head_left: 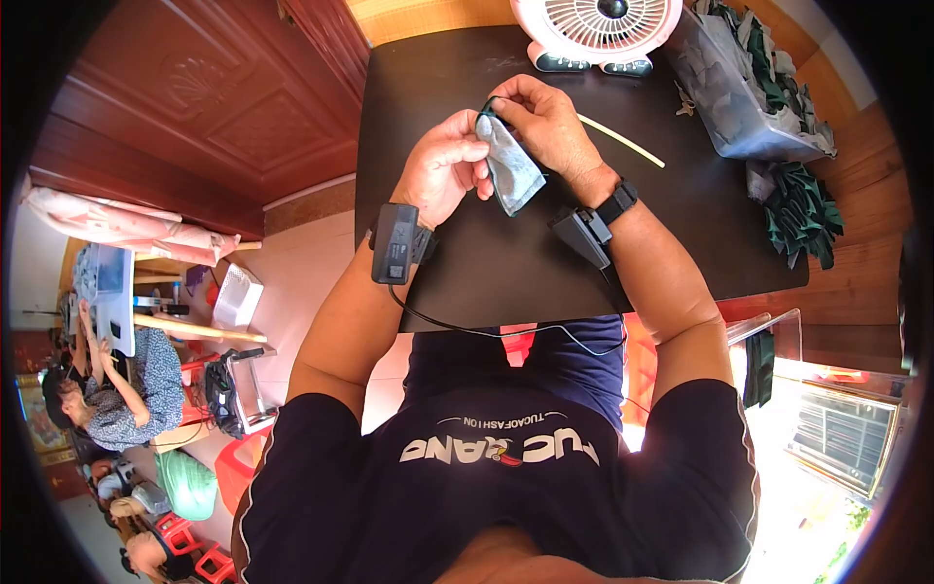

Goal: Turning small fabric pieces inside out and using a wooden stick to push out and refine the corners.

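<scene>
Above the dark tabletop (467, 273), both hands hold a small fabric piece (511, 170), pale grey-blue with a dark green edge, shaped like a little pouch. My left hand (443, 165) grips its left side, thumb on top and fingers curled beneath. At its dark green upper end, the thumb and index finger of my right hand (550, 122) pinch the cloth. The pale lower part hangs toward me between the hands. To the right of my right hand lies a thin, pale yellow stick (623, 142). Exactly what the right fingertips grip is partly hidden.
A pink and white fan (608, 24) stands at the far edge. At the right are a clear plastic bin (749, 122) of dark green and grey cloth pieces and a dark green cloth bundle (803, 214). A black cable (438, 319) hangs from my left wrist device. People sit at far left.
</scene>
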The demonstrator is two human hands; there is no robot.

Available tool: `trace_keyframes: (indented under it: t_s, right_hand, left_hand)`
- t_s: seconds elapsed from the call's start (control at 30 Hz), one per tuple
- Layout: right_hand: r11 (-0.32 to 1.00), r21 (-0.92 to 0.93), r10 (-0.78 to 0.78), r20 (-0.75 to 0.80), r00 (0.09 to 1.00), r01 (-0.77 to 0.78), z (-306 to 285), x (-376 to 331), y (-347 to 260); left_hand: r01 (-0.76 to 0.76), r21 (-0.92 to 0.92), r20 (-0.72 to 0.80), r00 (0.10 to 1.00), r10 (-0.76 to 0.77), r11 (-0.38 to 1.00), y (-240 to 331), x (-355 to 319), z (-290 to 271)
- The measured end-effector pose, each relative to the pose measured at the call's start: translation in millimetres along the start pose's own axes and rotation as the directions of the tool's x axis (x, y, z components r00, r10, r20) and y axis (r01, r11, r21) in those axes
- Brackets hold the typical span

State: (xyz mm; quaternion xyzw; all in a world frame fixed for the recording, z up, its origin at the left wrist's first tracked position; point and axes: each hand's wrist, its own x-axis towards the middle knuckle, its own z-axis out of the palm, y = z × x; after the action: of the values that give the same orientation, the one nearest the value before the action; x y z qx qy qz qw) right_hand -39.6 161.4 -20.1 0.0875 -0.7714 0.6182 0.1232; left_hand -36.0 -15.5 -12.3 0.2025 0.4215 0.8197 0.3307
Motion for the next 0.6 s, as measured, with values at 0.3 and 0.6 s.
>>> trace_keyframes:
  t_s: [0.3,0.6]
  right_hand:
    - [0.997,-0.059,0.043,0.06,0.997,-0.039,2.0,-1.3,-2.3]
    - [0.997,0.019,0.077,0.124,0.989,-0.08,4.3,-1.9,0.0]
  left_hand:
    - [-0.03,0.035,-0.096,0.995,0.033,0.999,-4.3,2.1,-1.0]
    - [0.061,-0.105,-0.004,0.998,-0.062,0.993,-4.7,2.2,-3.1]
